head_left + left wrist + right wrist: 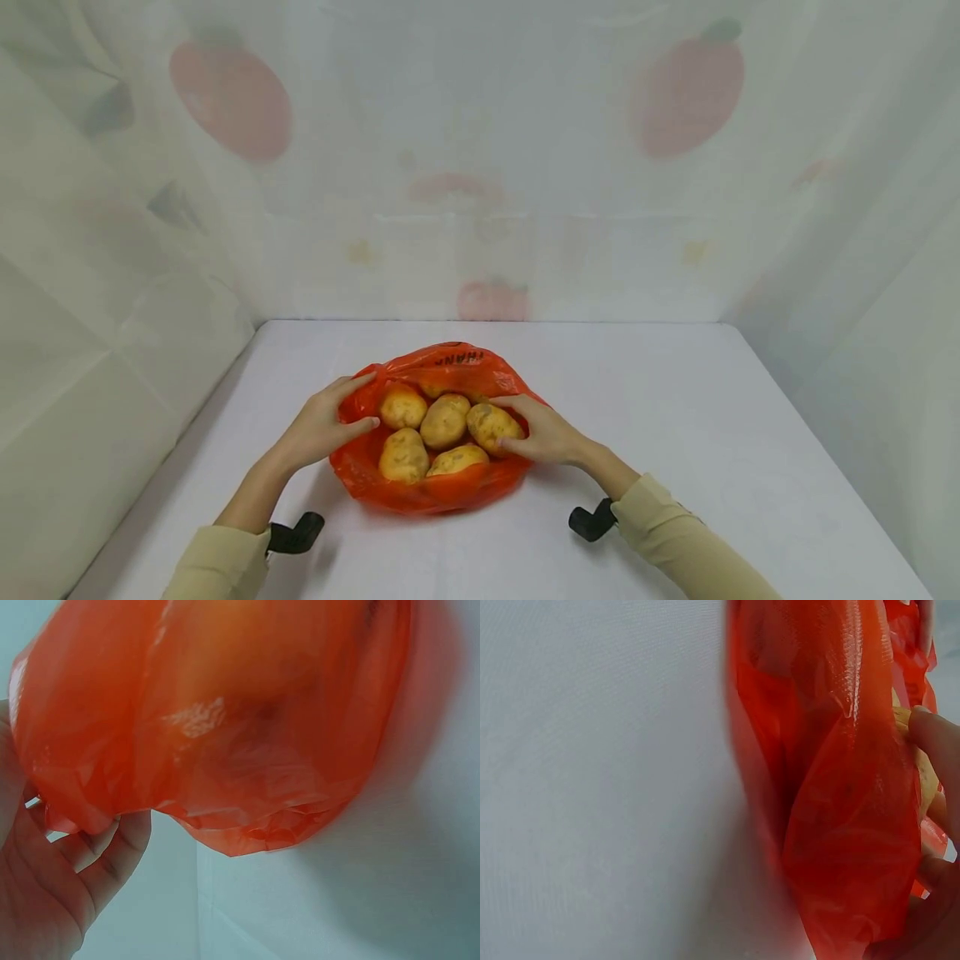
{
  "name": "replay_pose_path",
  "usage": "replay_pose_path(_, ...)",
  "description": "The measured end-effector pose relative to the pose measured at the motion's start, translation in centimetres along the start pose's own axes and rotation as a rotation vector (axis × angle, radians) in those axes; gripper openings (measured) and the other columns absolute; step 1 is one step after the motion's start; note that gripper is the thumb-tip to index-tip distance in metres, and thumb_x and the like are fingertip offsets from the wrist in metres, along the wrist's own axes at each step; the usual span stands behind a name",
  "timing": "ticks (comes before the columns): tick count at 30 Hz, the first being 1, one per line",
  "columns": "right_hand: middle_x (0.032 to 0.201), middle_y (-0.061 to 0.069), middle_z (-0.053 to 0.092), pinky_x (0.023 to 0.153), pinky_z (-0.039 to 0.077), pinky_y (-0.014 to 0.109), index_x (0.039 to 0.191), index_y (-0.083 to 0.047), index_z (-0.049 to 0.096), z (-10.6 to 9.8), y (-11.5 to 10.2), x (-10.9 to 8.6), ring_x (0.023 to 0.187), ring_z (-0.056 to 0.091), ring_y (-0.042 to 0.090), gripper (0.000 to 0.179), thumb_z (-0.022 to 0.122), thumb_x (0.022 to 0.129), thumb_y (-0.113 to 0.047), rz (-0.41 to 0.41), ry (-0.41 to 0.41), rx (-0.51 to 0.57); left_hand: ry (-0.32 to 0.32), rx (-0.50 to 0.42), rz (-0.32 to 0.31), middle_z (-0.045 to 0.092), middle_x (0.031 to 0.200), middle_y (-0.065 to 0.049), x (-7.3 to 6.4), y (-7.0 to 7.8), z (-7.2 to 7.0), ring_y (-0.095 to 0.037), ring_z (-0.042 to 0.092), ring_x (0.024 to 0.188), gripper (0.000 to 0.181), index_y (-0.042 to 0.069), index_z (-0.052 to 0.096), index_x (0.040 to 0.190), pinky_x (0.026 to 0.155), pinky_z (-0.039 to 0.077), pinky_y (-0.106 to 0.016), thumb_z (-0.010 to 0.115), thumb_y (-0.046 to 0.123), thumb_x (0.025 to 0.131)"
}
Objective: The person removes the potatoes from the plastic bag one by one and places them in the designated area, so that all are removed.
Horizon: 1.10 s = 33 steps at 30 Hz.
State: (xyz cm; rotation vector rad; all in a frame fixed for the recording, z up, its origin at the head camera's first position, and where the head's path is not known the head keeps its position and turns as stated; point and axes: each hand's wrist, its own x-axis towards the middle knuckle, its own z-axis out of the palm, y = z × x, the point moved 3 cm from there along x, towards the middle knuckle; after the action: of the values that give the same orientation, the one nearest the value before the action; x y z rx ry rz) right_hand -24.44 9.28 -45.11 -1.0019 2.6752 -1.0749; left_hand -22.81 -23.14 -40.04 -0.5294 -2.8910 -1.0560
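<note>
A red plastic bag (pixel 491 371) lies with its mouth spread wide, and several potatoes (pixel 444 421) sit inside it. My left hand (pixel 322 423) holds the bag's left rim, thumb and fingers apart along it. Thin film of the bag (pixel 82 772) runs between the fingers in the left wrist view. At the right side of the mouth, my right hand (pixel 546 432) grips the rightmost potato (pixel 492 427) between thumb and fingers. In the right wrist view that potato (pixel 927 776) shows only partly, behind the bag's side (pixel 847 825) and the fingers.
The bag rests on a white-covered table (pixel 675 400). Pale fabric with faded fruit prints hangs as a back wall (pixel 480 108) and along both sides. Black wrist mounts (pixel 296 533) stick out inward from both sleeves.
</note>
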Motion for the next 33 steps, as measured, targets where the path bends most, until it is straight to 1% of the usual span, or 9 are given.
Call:
replay_pose_path(5, 0.131, 0.0, 0.049, 0.1, 0.04, 0.038, 0.135, -0.016, 0.044, 0.2, 0.1, 0.0, 0.117, 0.047, 0.014, 0.059, 0.067, 0.082, -0.029, 0.008, -0.004, -0.013, 0.003, 0.009, -0.004, 0.047, 0.132, -0.013, 0.1, -0.2, 0.1, -0.031, 0.053, 0.111, 0.069, 0.015, 0.04, 0.14, 0.081, 0.053, -0.043, 0.071, 0.03, 0.081)
replay_pose_path(12, 0.133, 0.003, 0.048, 0.101, 0.04, 0.039, 0.137, -0.014, 0.04, 0.4, 0.2, 0.0, 0.118, 0.047, 0.016, 0.064, 0.067, 0.082, -0.033, 0.026, -0.035, -0.015, -0.005, -0.003, 0.0, 0.046, 0.133, -0.012, 0.2, -0.1, 0.2, -0.03, 0.052, 0.112, 0.067, 0.016, 0.039, 0.141, 0.082, 0.053, -0.044, 0.07, 0.025, 0.081)
replay_pose_path(16, 0.132, 0.002, 0.049, 0.099, 0.042, 0.039, 0.137, -0.014, 0.041, 0.3, 0.1, -0.1, 0.115, 0.049, 0.015, 0.063, 0.067, 0.082, -0.03, 0.026, -0.029, -0.01, 0.0, 0.001, 0.002, 0.046, 0.133, -0.012, 0.3, -0.2, 0.2, -0.031, 0.052, 0.113, 0.068, 0.016, 0.039, 0.141, 0.083, 0.052, -0.044, 0.07, 0.027, 0.081)
replay_pose_path(23, 0.133, -0.001, 0.05, 0.095, 0.045, 0.036, 0.136, -0.019, 0.043, 0.2, -0.2, -0.4, 0.111, 0.051, 0.012, 0.061, 0.069, 0.081, -0.026, 0.033, -0.005, -0.009, 0.005, 0.003, -0.002, 0.045, 0.134, -0.016, 0.2, -0.2, 0.2, -0.034, 0.051, 0.113, 0.068, 0.015, 0.04, 0.14, 0.081, 0.053, -0.045, 0.07, 0.03, 0.081)
replay_pose_path(28, 0.13, -0.001, 0.052, 0.092, 0.047, 0.036, 0.136, -0.023, 0.044, -0.2, -0.6, -0.6, 0.108, 0.054, 0.013, 0.062, 0.07, 0.08, -0.025, 0.037, 0.002, 0.006, 0.006, -0.002, -0.001, 0.045, 0.134, -0.015, 0.0, -0.1, 0.1, -0.034, 0.051, 0.113, 0.067, 0.016, 0.04, 0.14, 0.081, 0.052, -0.046, 0.07, 0.029, 0.082)
replay_pose_path(33, 0.128, -0.002, 0.053, 0.092, 0.047, 0.036, 0.136, -0.026, 0.043, -0.9, -1.1, -0.6, 0.107, 0.053, 0.012, 0.063, 0.07, 0.079, -0.025, 0.035, 0.001, 0.023, 0.005, -0.011, 0.002, 0.045, 0.134, -0.015, 0.0, -0.1, 0.1, -0.034, 0.052, 0.112, 0.068, 0.016, 0.039, 0.141, 0.08, 0.053, -0.045, 0.07, 0.029, 0.081)
